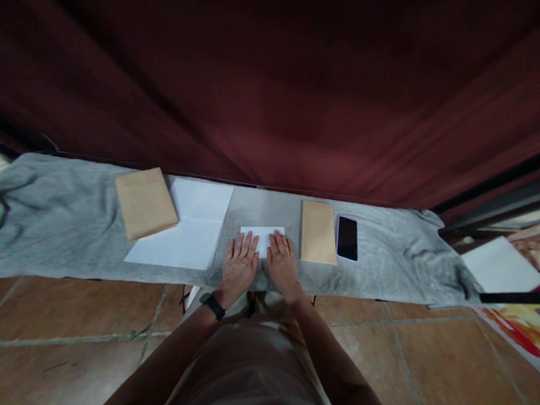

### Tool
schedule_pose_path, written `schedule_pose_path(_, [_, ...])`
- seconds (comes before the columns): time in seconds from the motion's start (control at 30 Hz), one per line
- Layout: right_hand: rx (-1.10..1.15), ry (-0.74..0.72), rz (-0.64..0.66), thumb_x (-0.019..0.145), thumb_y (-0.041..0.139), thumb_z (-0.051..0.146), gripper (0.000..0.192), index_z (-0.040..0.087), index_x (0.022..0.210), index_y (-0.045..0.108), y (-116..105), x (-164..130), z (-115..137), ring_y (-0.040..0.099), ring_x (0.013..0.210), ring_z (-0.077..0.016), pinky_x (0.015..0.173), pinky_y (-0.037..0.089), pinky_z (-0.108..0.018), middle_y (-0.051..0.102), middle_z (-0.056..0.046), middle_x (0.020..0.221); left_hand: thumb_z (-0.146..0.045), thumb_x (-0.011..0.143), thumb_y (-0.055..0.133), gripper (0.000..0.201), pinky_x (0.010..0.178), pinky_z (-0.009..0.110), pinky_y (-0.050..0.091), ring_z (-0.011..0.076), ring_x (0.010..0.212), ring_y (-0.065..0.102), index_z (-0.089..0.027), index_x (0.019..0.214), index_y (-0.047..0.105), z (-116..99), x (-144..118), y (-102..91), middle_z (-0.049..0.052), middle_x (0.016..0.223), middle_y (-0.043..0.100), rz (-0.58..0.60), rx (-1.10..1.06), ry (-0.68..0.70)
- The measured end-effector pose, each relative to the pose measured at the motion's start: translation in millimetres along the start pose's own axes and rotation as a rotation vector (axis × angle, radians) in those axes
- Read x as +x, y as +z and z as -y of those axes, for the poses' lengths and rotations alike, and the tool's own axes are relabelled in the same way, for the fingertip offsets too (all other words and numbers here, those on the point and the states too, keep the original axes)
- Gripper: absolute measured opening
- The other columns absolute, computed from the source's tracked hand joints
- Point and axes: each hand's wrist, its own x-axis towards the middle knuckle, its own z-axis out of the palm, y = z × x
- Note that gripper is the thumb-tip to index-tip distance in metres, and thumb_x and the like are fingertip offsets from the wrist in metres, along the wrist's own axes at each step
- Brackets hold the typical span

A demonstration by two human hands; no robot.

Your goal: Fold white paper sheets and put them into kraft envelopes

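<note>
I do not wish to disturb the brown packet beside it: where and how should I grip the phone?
I would take the phone by its right long edge, with the right hand coming from the right. It lies flat, dark face up, on the grey cloth; its left edge sits close to the brown packet, while its right edge borders cloth.

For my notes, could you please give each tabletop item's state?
Left hand: open, palm down
Right hand: open, palm down
Small white paper: flat, beneath both hands
Large white paper: flat, partly covered
Left brown envelopes: stacked
Right brown envelope: flat
Phone: screen dark
Gray cloth: wrinkled
</note>
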Motion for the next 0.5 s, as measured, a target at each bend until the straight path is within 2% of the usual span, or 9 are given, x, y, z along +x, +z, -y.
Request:
schedule_pose_path(0.3, [0.005,0.062,-0.023,0.106,0.035,0.021,0.054,0.010,0.158,0.040,-3,-11,-15,0.036,0.152,-0.0279,0.124,0.029,-0.051,0.040,-0.017,0.164,-0.031,0.104,0.034,0.059,0.126,0.060,0.022,0.0334,0.157,0.027,-0.014,0.160,0.038,19,-10,-8.4,0.013,0.164,0.041,0.001,-0.003,-0.064])
schedule_pose_path(0.5, [0.040,0.048,-0.095,0.106,0.034,0.020,0.052,0.009,0.155,0.044,-4,-8,-13,0.036,0.152,-0.0280,0.124,0.031,-0.051,0.042,-0.017,0.163,-0.031,0.104,0.035,0.057,0.127,0.061,0.018,0.0332,0.158,0.022,-0.014,0.158,0.040,12,-9,-10.3,0.013,0.165,0.038,-0.027,-0.002,-0.066])
